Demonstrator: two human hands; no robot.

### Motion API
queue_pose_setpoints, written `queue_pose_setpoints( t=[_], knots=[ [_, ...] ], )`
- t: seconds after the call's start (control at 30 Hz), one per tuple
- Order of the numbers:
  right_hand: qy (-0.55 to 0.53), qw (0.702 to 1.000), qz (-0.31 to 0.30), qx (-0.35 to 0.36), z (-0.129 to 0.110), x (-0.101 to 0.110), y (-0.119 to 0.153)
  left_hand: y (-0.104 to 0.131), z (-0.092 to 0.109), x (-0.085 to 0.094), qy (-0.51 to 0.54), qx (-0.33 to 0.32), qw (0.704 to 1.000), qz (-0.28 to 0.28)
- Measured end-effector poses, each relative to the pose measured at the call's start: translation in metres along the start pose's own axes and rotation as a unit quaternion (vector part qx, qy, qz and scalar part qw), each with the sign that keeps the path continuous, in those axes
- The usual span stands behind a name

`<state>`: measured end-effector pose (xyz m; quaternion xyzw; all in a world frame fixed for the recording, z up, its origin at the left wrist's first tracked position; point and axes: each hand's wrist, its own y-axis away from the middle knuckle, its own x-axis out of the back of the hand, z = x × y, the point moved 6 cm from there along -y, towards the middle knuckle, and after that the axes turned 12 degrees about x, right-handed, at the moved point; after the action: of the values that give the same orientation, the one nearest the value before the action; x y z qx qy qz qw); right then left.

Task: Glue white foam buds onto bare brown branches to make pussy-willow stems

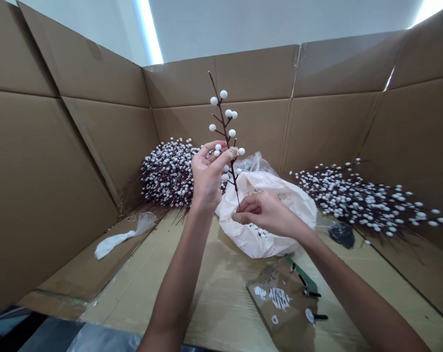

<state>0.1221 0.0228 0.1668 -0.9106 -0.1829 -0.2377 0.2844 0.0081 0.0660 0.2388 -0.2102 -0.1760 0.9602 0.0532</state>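
Observation:
A brown branch (224,122) with white berries stands nearly upright in front of me, its bare tip at the top. My left hand (207,168) pinches it around the middle between thumb and fingers. Lower down, my right hand (263,211) has its fingers closed near the stem's bottom end. Behind and under my right hand lies an open white plastic bag (236,234) with loose white berries (260,231) in it.
A dense pile of berry branches (168,171) lies at the back left, another bundle (364,198) at the right. Cardboard walls (254,127) surround the table (162,274). Nearer are a glue-smeared cardboard piece (290,313), a white pouch (116,243) and a dark bag (341,234).

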Motion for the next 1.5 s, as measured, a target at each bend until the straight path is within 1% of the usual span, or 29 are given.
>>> queue_pose_setpoints(
  t=[0.07, 0.1, 0.13, 0.17, 0.2, 0.27, 0.33, 0.4, 0.5, 0.6, 0.7, 0.8, 0.87, 0.97, 1.03, 1.1, 1.17, 1.2, 1.33, 1.4, 1.5],
  knots=[
    [-0.073, 0.995, -0.056, -0.026, 0.005, 0.007, 0.003, 0.0, -0.001, -0.001, -0.007, 0.012, 1.0, -0.021],
    [-0.104, 0.992, -0.059, -0.047, 0.01, 0.014, 0.005, 0.0, -0.001, -0.002, -0.009, 0.018, 0.999, -0.032],
    [-0.12, 0.989, -0.045, -0.067, 0.016, 0.022, 0.006, 0.001, -0.001, -0.004, -0.011, 0.026, 0.999, -0.044],
    [-0.116, 0.99, -0.023, -0.081, 0.023, 0.031, 0.006, 0.002, -0.001, -0.005, -0.012, 0.034, 0.998, -0.056],
    [-0.088, 0.992, -0.002, -0.085, 0.031, 0.039, 0.006, 0.003, -0.002, -0.007, -0.015, 0.044, 0.997, -0.067],
    [0.029, 0.997, 0.006, -0.078, 0.046, 0.046, 0.002, 0.005, -0.003, -0.01, -0.019, 0.061, 0.994, -0.084],
    [0.161, 0.984, -0.017, -0.069, 0.062, 0.04, -0.003, 0.007, -0.004, -0.012, -0.021, 0.074, 0.992, -0.096],
    [0.231, 0.969, -0.04, -0.074, 0.079, 0.026, -0.008, 0.008, -0.005, -0.015, -0.024, 0.081, 0.991, -0.107],
    [0.242, 0.965, -0.056, -0.082, 0.099, 0.004, -0.011, 0.011, -0.004, -0.019, -0.028, 0.079, 0.988, -0.127],
    [0.253, 0.962, -0.063, -0.081, 0.108, -0.01, -0.011, 0.015, -0.001, -0.023, -0.039, 0.067, 0.987, -0.144],
    [0.265, 0.96, -0.053, -0.076, 0.11, -0.013, -0.011, 0.018, 0.002, -0.025, -0.052, 0.054, 0.985, -0.153],
    [0.262, 0.962, -0.034, -0.071, 0.111, -0.007, -0.013, 0.021, 0.004, -0.027, -0.049, 0.047, 0.982, -0.173],
    [0.251, 0.966, -0.02, -0.066, 0.109, 0.0, -0.014, 0.023, 0.004, -0.028, -0.047, 0.046, 0.981, -0.185],
    [0.221, 0.974, -0.009, -0.052, 0.1, 0.014, -0.014, 0.023, 0.003, -0.027, -0.049, 0.048, 0.981, -0.181],
    [0.152, 0.988, 0.004, -0.04, 0.089, 0.025, -0.011, 0.023, 0.002, -0.027, -0.051, 0.048, 0.981, -0.179],
    [0.037, 0.999, 0.029, -0.027, 0.073, 0.037, -0.007, 0.022, 0.001, -0.028, -0.05, 0.044, 0.98, -0.187],
    [-0.069, 0.995, 0.069, -0.002, 0.055, 0.051, -0.001, 0.022, 0.0, -0.029, -0.053, 0.038, 0.979, -0.196],
    [-0.095, 0.991, 0.091, 0.015, 0.046, 0.058, 0.001, 0.022, 0.0, -0.03, -0.057, 0.035, 0.978, -0.197],
    [-0.12, 0.975, 0.17, 0.076, 0.013, 0.085, 0.015, 0.022, -0.001, -0.032, -0.084, 0.024, 0.978, -0.187],
    [-0.13, 0.969, 0.193, 0.087, 0.002, 0.093, 0.022, 0.022, -0.003, -0.034, -0.086, 0.025, 0.978, -0.187],
    [-0.139, 0.961, 0.219, 0.097, -0.012, 0.097, 0.03, 0.023, -0.005, -0.036, -0.082, 0.026, 0.978, -0.192]
  ],
)
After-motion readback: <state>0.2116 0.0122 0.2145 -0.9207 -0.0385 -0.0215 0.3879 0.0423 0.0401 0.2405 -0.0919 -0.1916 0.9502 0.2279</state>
